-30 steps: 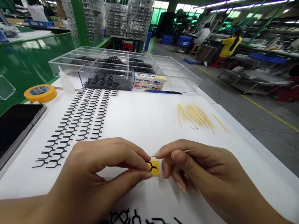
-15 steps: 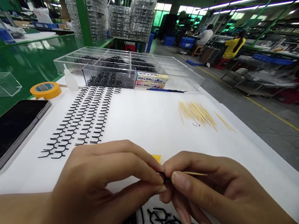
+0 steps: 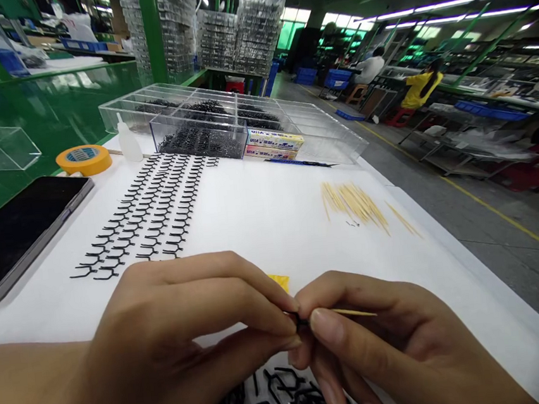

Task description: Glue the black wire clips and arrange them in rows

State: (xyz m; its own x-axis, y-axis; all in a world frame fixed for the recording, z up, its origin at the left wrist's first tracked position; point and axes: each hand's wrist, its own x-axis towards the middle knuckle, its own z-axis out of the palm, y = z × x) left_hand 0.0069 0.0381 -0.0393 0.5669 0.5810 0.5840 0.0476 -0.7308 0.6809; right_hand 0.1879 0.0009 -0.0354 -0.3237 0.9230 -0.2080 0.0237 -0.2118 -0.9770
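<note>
Between the fingertips of both hands sits a small black part (image 3: 302,321), mostly hidden. My left hand (image 3: 205,322) pinches it from the left, thumb under the fingers. My right hand (image 3: 358,327) is closed at its other side, with a toothpick (image 3: 354,312) sticking out to the right between thumb and forefinger. Below the hands lies a heap of loose black Y-shaped parts (image 3: 288,391), partly covered by my fingers. Several rows of similar Y-shaped pieces (image 3: 149,213) are laid out beyond my left hand. A scrap of yellow material (image 3: 280,282) shows behind the fingertips.
A pile of toothpicks (image 3: 355,205) lies at the right. Farther back stand a clear divided box (image 3: 186,124) with black parts, small cartons (image 3: 273,144) and a squeeze bottle (image 3: 127,139). A phone (image 3: 24,232) and orange tape roll (image 3: 84,160) are at left.
Both hands keep nearly the same pose. The black part is now more covered by the left fingertips; the view has shifted slightly.
</note>
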